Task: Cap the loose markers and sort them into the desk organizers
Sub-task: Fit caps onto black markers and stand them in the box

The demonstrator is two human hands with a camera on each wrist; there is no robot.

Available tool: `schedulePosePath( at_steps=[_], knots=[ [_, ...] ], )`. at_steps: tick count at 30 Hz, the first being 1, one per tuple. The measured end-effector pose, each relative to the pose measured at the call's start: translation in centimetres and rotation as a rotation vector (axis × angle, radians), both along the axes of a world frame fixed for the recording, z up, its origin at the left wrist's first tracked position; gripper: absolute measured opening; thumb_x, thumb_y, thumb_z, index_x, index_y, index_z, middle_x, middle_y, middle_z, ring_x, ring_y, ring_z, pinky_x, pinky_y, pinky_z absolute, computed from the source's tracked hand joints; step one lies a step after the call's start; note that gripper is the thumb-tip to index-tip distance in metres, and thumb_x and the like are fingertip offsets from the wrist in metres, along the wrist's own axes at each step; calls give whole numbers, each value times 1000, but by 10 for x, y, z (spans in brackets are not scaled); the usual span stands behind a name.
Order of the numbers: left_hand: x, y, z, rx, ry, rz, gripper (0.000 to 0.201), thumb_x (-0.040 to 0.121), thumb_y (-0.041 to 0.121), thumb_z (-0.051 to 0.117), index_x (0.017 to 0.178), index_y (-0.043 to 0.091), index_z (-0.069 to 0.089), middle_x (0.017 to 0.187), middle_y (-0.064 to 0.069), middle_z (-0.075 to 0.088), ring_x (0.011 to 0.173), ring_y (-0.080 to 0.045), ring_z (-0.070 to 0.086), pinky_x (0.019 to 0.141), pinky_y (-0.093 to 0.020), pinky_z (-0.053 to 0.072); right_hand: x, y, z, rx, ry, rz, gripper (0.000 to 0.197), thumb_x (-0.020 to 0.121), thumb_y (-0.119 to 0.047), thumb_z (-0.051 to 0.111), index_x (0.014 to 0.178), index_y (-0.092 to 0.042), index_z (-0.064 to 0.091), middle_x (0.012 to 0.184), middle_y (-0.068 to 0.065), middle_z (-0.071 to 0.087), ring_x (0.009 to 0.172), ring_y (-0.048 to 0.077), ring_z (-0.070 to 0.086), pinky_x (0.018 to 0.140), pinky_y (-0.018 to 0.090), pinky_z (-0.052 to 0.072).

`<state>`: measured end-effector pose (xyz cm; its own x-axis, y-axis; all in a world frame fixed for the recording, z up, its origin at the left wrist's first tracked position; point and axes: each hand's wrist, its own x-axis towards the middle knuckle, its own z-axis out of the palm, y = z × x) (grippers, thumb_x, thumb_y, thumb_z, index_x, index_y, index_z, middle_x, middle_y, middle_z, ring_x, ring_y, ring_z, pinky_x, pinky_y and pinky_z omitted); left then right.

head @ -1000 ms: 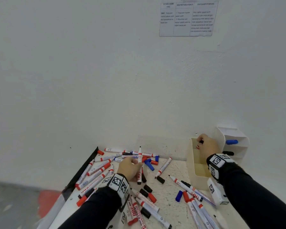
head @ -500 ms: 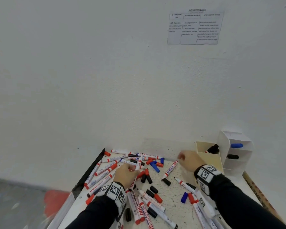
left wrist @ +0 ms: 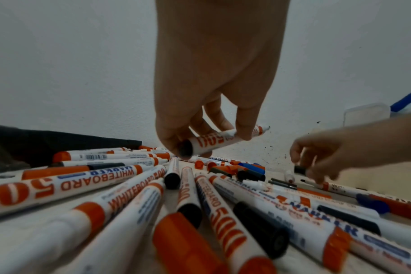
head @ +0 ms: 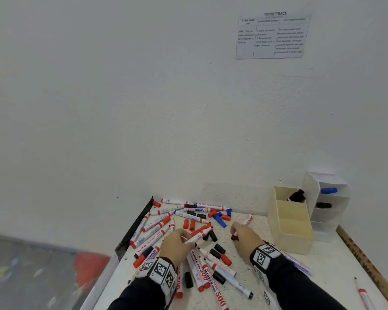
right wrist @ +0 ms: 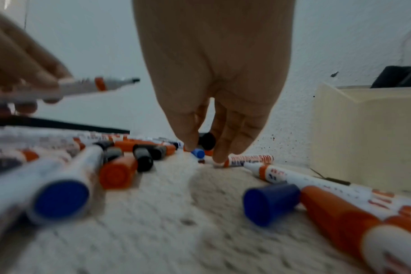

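Observation:
Several uncapped whiteboard markers and loose red, black and blue caps (head: pixel 220 219) lie scattered on the white table (head: pixel 323 276). My left hand (head: pixel 188 239) grips one uncapped marker (head: pixel 196 237) just above the pile, also seen in the left wrist view as marker (left wrist: pixel 223 142) with its tip pointing right. My right hand (head: pixel 234 234) pinches a black cap (head: pixel 234 237) low over the table, seen as cap (right wrist: pixel 207 141) between thumb and fingers. The cream organizer (head: pixel 289 222) holds a black-capped marker (head: pixel 297 195) in its back compartment.
A white tiered organizer (head: pixel 329 217) by the wall holds a blue marker (head: pixel 328 190) and a black one (head: pixel 323 205). A black strip (head: pixel 137 224) edges the table's left side. A wooden ruler (head: pixel 365 262) runs along the right edge. A paper sheet (head: pixel 272 36) hangs on the wall.
My right hand left the cream organizer, with a black marker now in it, came back to the pile and pinched a black cap. The left hand's marker tilted from upright to nearly flat.

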<state>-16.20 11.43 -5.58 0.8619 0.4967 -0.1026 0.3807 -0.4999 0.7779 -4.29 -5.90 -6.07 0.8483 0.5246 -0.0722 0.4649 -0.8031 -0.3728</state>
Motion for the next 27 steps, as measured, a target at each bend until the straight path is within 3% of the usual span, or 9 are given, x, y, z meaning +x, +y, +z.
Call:
schedulePosePath(
  at_steps=[2,5,7,11,13,16,20,24,27],
  knots=[
    [-1,-4,-1,12,-6,-13,9,86,19,63,91,22,56,93,4,56,81,-8,53,70,-16,42,-1,2,8,152,6,37,17,89,-6,48,98,-20,48,106,5,54,89,12,48,79,17,35],
    [-2,-9,-1,35,-18,-33,11,87,17,62,92,23,55,92,6,53,82,-8,52,65,-13,38,-5,5,22,300,33,136,22,87,-2,51,94,-23,53,101,-1,51,93,9,47,81,11,33],
    [-3,-13,1,41,-24,-42,11,86,18,63,91,23,55,90,7,53,80,-6,51,60,-10,36,-10,4,27,326,59,177,24,87,-2,53,95,-24,56,99,-5,52,93,8,50,78,5,34],
    [-2,-21,1,4,-42,-87,10,86,19,63,92,24,56,90,5,57,80,-7,55,64,-11,41,-15,-3,26,326,56,200,24,86,-4,57,105,-16,64,99,-7,56,93,7,52,84,11,39],
    [-1,-27,1,13,-38,-107,8,89,20,59,95,24,56,92,5,57,77,-6,54,60,-10,39,-17,-7,25,379,98,165,23,87,-6,58,107,-17,62,97,-8,57,87,3,54,77,6,40],
    [0,-36,5,-12,-45,-167,14,95,24,48,105,21,58,85,6,56,65,-3,49,54,-10,38,-22,-13,29,435,203,72,9,94,-23,49,91,-20,57,76,-6,57,61,3,51,62,13,43],
    [-2,-53,15,-70,-78,-294,20,92,38,50,101,24,61,81,9,59,68,-5,50,61,-16,41,-30,-24,39,322,193,-24,49,98,-45,28,58,-19,40,57,-3,40,53,10,38,56,22,31],
    [0,-66,23,-63,-69,-398,22,93,40,50,86,24,63,72,4,55,61,-6,47,60,-20,40,-32,-33,37,389,199,-74,50,98,-44,29,56,-18,35,56,-2,35,51,11,34,54,23,27],
    [0,-78,34,-313,13,-425,33,97,39,41,82,18,61,59,5,45,42,-6,33,43,-18,31,-33,-42,38,567,186,-68,44,99,-36,32,59,-18,36,57,-2,33,52,10,32,54,23,27]
  ],
)
